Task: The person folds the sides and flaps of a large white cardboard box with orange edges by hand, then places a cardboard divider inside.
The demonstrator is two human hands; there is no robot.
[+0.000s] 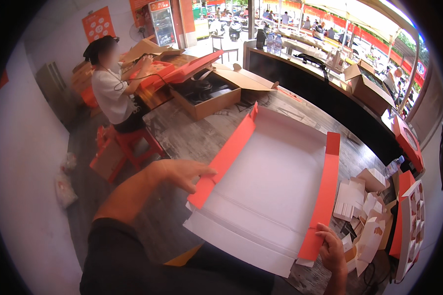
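Note:
A large flat cardboard box (pixel 270 167), white inside with red folded side walls, lies partly opened out in front of me on the table. My left hand (pixel 184 174) grips its left red wall (pixel 226 160) near the close end, thumb and fingers around the edge. My right hand (pixel 331 247) pinches the lower part of the right red wall (pixel 325 196), with the fingertips on its inner side. Toward me, a white end flap (pixel 236 241) lies spread out, creased across. Both side walls stand up; the far edge looks low.
Left of the table, a person (pixel 114 83) sits on a red stool (pixel 142 142), handling red box pieces. An open brown carton (pixel 206 105) with dark contents stands at the far left. Small white boxes (pixel 349 199) and a water bottle (pixel 394 166) are on the right, beside a compartmented tray (pixel 412 221).

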